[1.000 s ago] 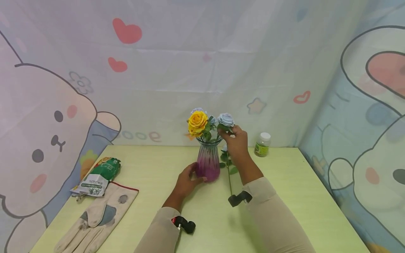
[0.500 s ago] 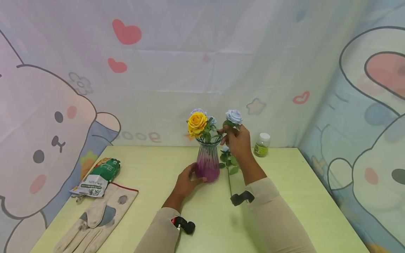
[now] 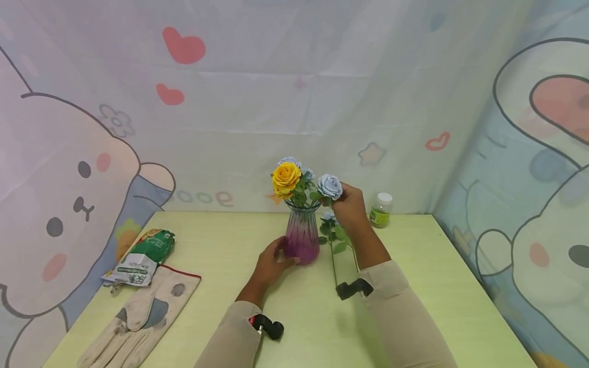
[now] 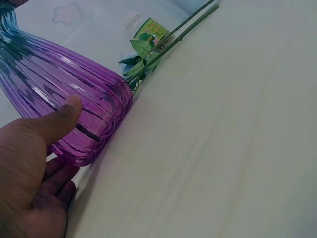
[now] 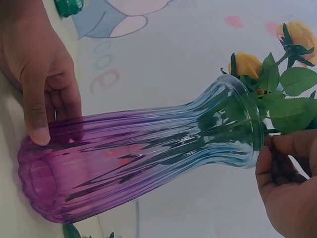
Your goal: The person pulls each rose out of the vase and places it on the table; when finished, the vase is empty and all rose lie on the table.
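A ribbed glass vase (image 3: 302,237), purple below and bluish above, stands on the table. Around its lower part my left hand (image 3: 269,266) holds it; in the left wrist view the thumb presses the near side. A yellow rose (image 3: 286,178) and pale blue blooms stick out of the vase. My right hand (image 3: 350,207) is at the vase's mouth, pinching a light blue rose (image 3: 330,186) by its stem, which leans out to the right. The right wrist view shows those fingertips right beside the glass rim; the stem between them is mostly hidden.
Leafy flower stems (image 4: 181,37) lie on the table right of the vase, partly behind my right arm. A white-capped jar (image 3: 381,210) stands at the back right. To the left are a green-and-white packet (image 3: 144,258) and a work glove (image 3: 142,319).
The light blue rose and right hand shifted right, then the bloom came back left and lower toward the vase, its face tilting forward. The left hand and vase stay put.
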Demonstrator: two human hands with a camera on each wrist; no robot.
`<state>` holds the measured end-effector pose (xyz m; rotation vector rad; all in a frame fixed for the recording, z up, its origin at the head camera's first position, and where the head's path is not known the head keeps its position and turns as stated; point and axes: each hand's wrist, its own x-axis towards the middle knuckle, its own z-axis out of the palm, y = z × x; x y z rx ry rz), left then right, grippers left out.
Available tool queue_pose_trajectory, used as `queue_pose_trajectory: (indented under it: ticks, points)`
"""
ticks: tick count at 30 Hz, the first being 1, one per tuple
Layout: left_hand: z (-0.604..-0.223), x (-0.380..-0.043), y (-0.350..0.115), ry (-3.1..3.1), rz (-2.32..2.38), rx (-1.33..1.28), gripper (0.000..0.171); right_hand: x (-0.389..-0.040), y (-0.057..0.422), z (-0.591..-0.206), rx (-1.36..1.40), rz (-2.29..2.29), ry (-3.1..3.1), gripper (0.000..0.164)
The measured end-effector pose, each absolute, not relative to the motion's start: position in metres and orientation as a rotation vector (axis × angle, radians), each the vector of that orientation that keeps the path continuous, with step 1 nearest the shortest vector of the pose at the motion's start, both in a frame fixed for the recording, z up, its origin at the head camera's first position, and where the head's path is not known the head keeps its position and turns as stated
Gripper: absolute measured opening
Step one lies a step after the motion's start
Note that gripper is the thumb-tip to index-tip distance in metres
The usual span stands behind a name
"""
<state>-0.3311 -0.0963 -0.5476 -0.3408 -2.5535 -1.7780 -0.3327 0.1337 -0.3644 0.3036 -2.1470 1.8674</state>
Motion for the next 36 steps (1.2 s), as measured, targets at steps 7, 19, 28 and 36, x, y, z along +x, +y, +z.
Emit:
queue_pose_trajectory:
  ticks: [7,19,28,36]
  points:
    - [-0.55,-0.333,-0.095,-2.547,-1.785,-0.343,0.086,-0.333,0.135,-0.369,0.38,1.915,-2.14,0.039]
    - [-0.552,-0.333,-0.097,-2.54,-1.785,-0.351,0.086,-0.335,0.131,-0.363,0.321,1.686,-2.194,0.032]
    - [-0.553,-0.336,-0.101,-2.541,-1.776,-0.361,0.086,-0.334,0.127,-0.358,0.326,1.692,-2.161,0.046]
    - [-0.552,-0.334,-0.101,-2.523,-1.78,-0.356,0.085,-0.334,0.125,-0.358,0.396,1.933,-1.987,0.028]
